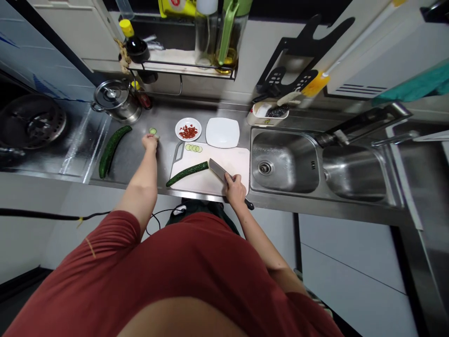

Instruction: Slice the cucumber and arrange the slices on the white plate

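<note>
My left hand reaches out over the steel counter, fingers drawn together at a small cucumber slice. How firmly they pinch it is hard to see. In my right hand is a kitchen knife, gripped at the handle, its blade slanting over the white cutting board. A cut cucumber lies on the board, its cut end close to the blade tip. Several thin round cucumber slices overlap in a row near the board's grey handle. A whole cucumber rests on the counter to the left.
Behind the board stand a plate of chopped red pieces and a white square plate. A lidded steel pot is at the back left. On the right are the double sink and faucet. Bottles stand on the rack above.
</note>
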Available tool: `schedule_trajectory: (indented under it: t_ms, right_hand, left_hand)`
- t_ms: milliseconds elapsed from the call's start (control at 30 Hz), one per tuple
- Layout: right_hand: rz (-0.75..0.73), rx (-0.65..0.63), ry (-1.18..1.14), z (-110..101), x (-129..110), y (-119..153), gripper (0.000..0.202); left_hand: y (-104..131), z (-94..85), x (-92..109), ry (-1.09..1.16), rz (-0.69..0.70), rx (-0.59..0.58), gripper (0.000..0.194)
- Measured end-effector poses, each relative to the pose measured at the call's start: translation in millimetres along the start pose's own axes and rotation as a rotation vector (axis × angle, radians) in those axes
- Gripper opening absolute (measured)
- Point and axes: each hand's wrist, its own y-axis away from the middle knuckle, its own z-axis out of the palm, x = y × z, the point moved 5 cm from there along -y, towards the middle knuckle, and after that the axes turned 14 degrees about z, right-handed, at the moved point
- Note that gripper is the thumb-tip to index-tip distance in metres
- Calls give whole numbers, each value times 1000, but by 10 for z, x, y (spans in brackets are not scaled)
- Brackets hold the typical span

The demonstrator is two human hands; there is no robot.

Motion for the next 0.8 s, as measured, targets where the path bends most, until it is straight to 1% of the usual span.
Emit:
schedule_trajectory:
  t_ms: [100, 267, 367, 467, 567, 633, 667, 733, 800]
  right_hand:
    - [10, -3, -10, 15, -1, -30, 52]
    - [22, 10, -43, 29, -7, -65, 49]
    - [27, 7, -59, 33, -3, -70, 49]
    - [36, -11, -68, 42, 12, -64, 50]
    - [36, -17, -96, 52, 20, -50, 47]
    - [39, -22, -129, 58, 16, -46, 45]
    - [43, -29, -146, 61, 10, -47, 44]
    - [53, -52, -173, 67, -14, -56, 43]
    - [53, -79, -193, 66, -58, -69, 43]
  left_hand:
    - [-186, -67, -9, -118, -15, 40, 14]
    - [-389, 24, -28, -113, -11, 31, 10]
    - [-469, 46, -41, -140, 51, 21, 7]
    - [-476, -4, -24, -181, 115, -2, 16]
    - [-379, -98, 54, -192, 149, 36, 32]
    - [-251, -160, 120, -149, 115, 137, 38]
    - [-168, -169, 148, -117, 72, 179, 39]
    - [27, -123, 237, -58, 32, 209, 38]
    - [265, -16, 360, -11, 65, 182, 34]
